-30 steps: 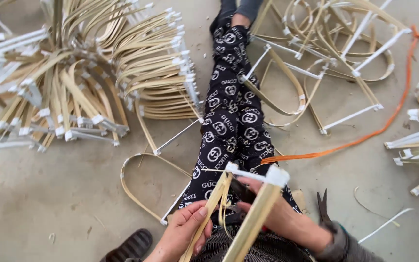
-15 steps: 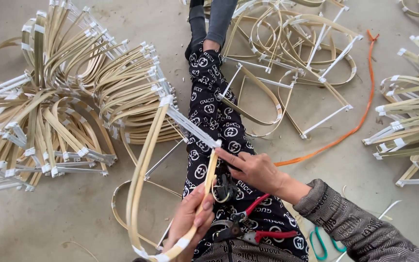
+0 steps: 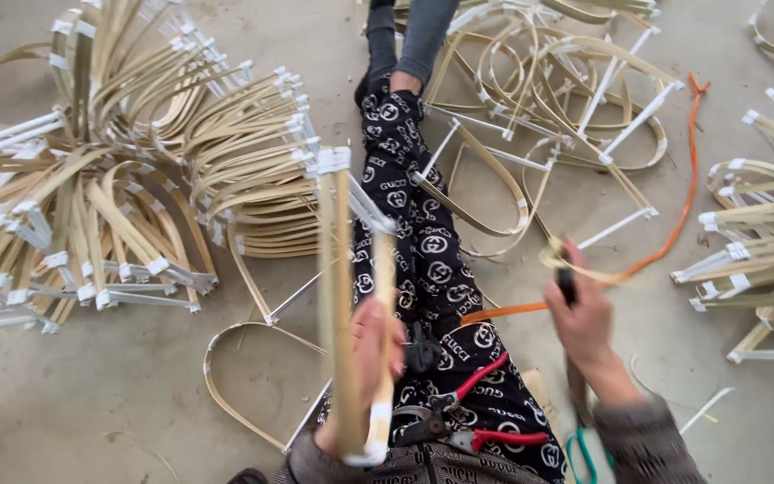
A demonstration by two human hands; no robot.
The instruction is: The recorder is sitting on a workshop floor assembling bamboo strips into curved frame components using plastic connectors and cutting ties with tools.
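My left hand [image 3: 376,351] grips a bent bamboo frame [image 3: 340,296] with white taped ends, held upright over my lap. My right hand [image 3: 586,324] is raised to the right of my leg, closed around a dark-handled tool [image 3: 567,283] with a thin pale strip [image 3: 559,258] curling at its tip. My outstretched leg in black patterned trousers [image 3: 423,242] runs up the middle of the view. Red-handled pliers [image 3: 472,412] lie on my lap between both hands.
A large heap of bent bamboo frames [image 3: 127,188] fills the left. More loose frames [image 3: 557,99] lie at the upper right, and another stack [image 3: 763,242] at the right edge. An orange cord [image 3: 674,224] crosses the concrete floor. Green-handled scissors [image 3: 580,453] lie near my right forearm.
My left hand has tilted the bamboo frame more upright. My right hand has left the frame and moved out to the right, now holding the dark-handled tool.
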